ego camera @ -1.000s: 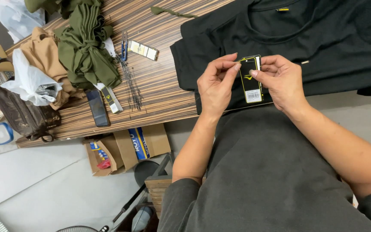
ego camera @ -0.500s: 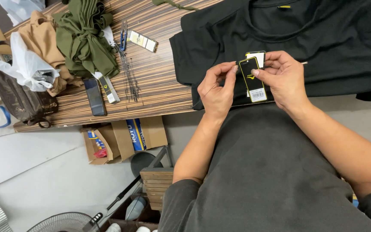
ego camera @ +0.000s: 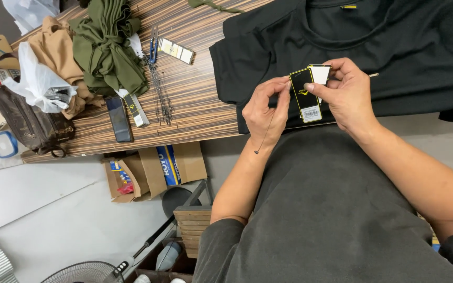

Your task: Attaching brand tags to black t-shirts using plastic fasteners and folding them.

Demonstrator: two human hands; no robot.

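My right hand (ego camera: 349, 97) pinches a black hang tag with a yellow border and a white barcode patch (ego camera: 306, 95), with a white tag (ego camera: 321, 74) behind it. My left hand (ego camera: 264, 112) pinches a thin black string (ego camera: 264, 133) at the tag's left edge; the string hangs down past my wrist. Both hands hover over the lower edge of a black t-shirt (ego camera: 394, 47) spread flat on the striped wooden table (ego camera: 200, 99).
On the table's left lie an olive garment (ego camera: 108, 47), a tan garment (ego camera: 53, 47), a white plastic bag (ego camera: 38, 78), a brown bag (ego camera: 30, 126), a dark phone (ego camera: 119, 119), more tags (ego camera: 176, 51) and loose black strings (ego camera: 161, 94). An open cardboard box (ego camera: 153, 170) and a fan (ego camera: 82, 272) stand on the floor.
The tag has been raised slightly and turned more upright between my hands. My left fingers have shifted to the tag's top left edge, with the string now hanging down.
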